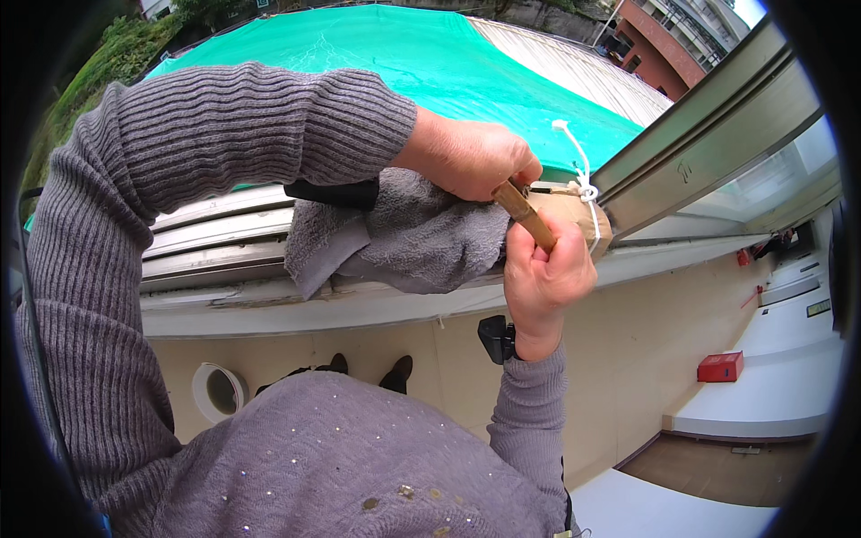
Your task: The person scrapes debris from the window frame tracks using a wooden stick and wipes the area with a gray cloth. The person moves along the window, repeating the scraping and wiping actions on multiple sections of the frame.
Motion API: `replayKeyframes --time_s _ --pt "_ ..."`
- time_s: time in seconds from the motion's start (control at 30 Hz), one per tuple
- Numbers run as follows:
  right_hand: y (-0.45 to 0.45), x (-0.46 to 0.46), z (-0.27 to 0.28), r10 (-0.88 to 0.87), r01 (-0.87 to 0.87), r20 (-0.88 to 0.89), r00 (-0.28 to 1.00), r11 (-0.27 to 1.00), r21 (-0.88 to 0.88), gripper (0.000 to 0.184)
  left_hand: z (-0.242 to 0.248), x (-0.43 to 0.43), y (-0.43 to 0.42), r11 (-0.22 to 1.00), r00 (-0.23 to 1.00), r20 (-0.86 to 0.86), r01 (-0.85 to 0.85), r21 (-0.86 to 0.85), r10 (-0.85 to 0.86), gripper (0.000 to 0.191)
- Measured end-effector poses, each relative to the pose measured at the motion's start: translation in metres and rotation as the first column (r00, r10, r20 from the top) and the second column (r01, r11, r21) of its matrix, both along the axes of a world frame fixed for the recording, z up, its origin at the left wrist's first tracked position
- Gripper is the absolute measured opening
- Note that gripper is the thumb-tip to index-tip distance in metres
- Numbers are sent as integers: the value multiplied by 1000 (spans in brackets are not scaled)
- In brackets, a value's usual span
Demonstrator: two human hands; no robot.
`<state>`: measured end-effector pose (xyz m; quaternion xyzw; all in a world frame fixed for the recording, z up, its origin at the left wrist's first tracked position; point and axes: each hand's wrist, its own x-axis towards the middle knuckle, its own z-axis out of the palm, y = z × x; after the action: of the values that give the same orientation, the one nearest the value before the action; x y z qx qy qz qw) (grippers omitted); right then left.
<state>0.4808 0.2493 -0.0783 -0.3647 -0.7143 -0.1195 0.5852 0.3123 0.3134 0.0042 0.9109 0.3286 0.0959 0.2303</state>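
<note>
My right hand (pixel 548 269) is closed around a flat strip of bamboo or wood (pixel 528 216), which slants up and left out of the fist. At the strip's upper end is my left hand (pixel 477 158), its fingers bent down; what its fingertips grip is partly hidden. Beneath my left hand a grey terry cloth (pixel 424 235) lies crumpled over the window sill and its metal tracks. Just right of both hands sits a brown wrapped bundle (pixel 588 216), with white cord (pixel 586 191) knotted around it beside the window frame.
An aluminium window frame (pixel 699 141) rises at the right. Sliding tracks (pixel 222 235) run left along the sill. Outside spreads a green sheet (pixel 403 60) beside a corrugated roof. On the floor stand a white bucket (pixel 200 390) near my feet and a red box (pixel 720 368) by the far wall.
</note>
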Motion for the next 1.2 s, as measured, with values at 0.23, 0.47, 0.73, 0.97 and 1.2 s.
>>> replayKeyframes --time_s 0.23,0.47,0.73,0.97,1.2 --pt "-2 3 0 50 -49 16 999 998 -29 24 23 -71 -51 996 932 -358 -28 80 55 10" --pt "1 3 0 48 -47 20 999 999 -15 22 5 -86 -60 995 986 -137 -94 44 99 16" --pt "-1 1 1 47 -47 -8 999 999 -14 20 -9 -5 -5 993 1000 14 -16 113 14 16" --pt "-3 4 7 61 -60 44 997 998 -34 17 -1 7 -12 974 993 -77 -67 218 86 19" --pt "-3 6 6 101 -98 29 995 992 -76 18 34 -112 -82 952 859 -458 -296 -79 229 12"
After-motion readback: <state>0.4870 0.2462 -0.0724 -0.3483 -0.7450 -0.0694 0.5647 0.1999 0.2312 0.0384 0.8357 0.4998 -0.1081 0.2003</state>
